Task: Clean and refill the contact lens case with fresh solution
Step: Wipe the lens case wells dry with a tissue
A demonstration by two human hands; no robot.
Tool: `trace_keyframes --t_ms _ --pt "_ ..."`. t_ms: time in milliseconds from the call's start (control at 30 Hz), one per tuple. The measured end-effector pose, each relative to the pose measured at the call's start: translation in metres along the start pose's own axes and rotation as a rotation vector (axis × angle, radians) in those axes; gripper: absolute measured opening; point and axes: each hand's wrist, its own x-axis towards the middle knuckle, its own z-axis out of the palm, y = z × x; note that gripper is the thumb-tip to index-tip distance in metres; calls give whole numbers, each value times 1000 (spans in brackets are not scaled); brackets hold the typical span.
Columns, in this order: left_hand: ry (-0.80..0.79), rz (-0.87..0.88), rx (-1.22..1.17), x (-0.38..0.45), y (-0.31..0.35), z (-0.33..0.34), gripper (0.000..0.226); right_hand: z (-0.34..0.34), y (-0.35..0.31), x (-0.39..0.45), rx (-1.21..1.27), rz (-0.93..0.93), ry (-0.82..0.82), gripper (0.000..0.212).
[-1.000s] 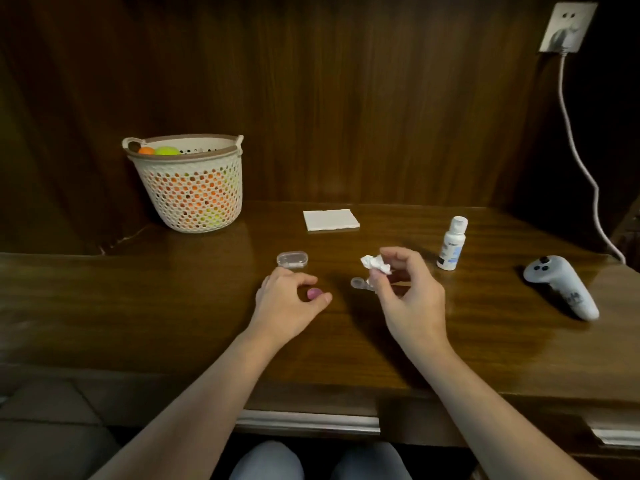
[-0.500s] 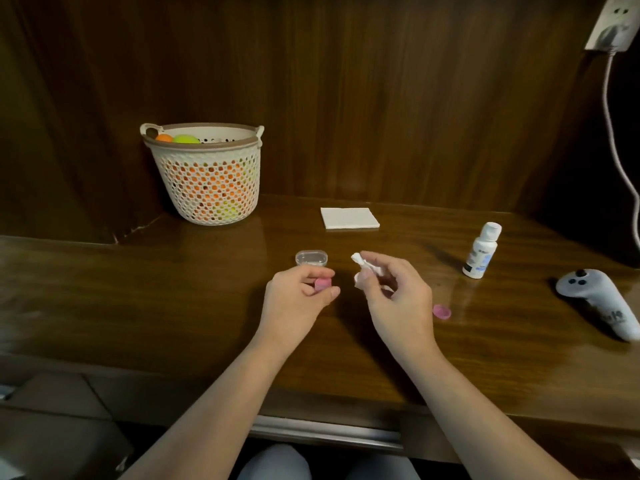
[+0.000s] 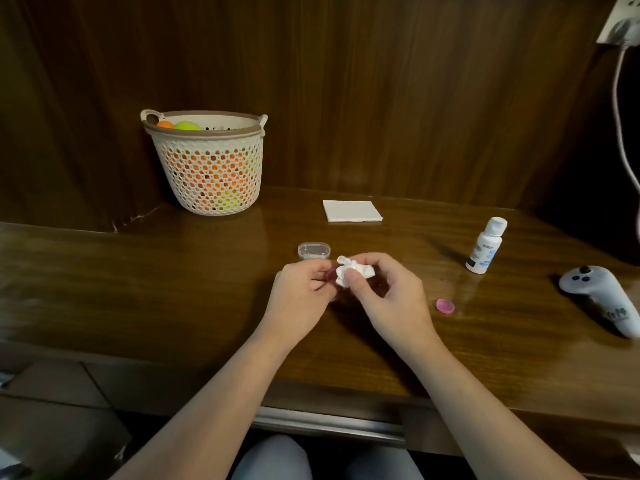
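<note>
My left hand (image 3: 300, 292) pinches a small pink lens-case piece (image 3: 331, 274), mostly hidden by my fingers. My right hand (image 3: 384, 296) pinches a crumpled white tissue (image 3: 353, 270) and presses it against that pink piece. A second pink cap (image 3: 445, 305) lies on the table to the right of my hands. A clear plastic case (image 3: 313, 250) sits just behind my left hand. The white solution bottle (image 3: 485, 245), capped, stands upright at the right.
A white perforated basket (image 3: 207, 168) with orange and green balls stands at the back left. A folded white tissue stack (image 3: 352, 211) lies behind the hands. A grey controller (image 3: 602, 301) lies at the far right, under a white cable (image 3: 621, 109).
My hands have come together; the tissue now touches the pink piece in my left hand. The view shifted left and up.
</note>
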Motion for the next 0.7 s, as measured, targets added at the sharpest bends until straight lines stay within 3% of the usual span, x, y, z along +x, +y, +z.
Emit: trace_keyframes --t_ms 133,333,467,700 --pt "3 2 -32 -1 1 -2 36 2 2 2 -56 7 -42 14" --pt "-157 18 -143 -5 3 -4 42 2 7 6 -145 15 78 14" --pt "-171 -22 -289 -5 4 -4 32 1 7 5 -138 10 90 15" --pt "-153 -39 -328 -4 -1 -5 25 -1 8 4 -179 27 89 15"
